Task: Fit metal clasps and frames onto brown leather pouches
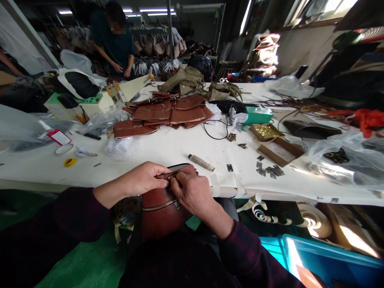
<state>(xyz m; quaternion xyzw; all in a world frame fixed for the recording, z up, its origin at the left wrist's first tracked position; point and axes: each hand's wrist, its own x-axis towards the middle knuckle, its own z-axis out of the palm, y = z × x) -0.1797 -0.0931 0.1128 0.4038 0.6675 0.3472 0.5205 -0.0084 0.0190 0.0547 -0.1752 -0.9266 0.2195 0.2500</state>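
Here, left hand (144,178) and right hand (192,193) fingers pinch the brown bag (159,218) beside a cluttered white worktable (180,149).

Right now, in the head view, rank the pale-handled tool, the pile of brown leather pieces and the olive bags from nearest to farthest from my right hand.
1. Pale-handled tool, on the table just beyond your right hand, which pinches the brown bag.
2. Pile of brown leather pieces, mid-table, slightly left.
3. Olive bags, at the far edge.
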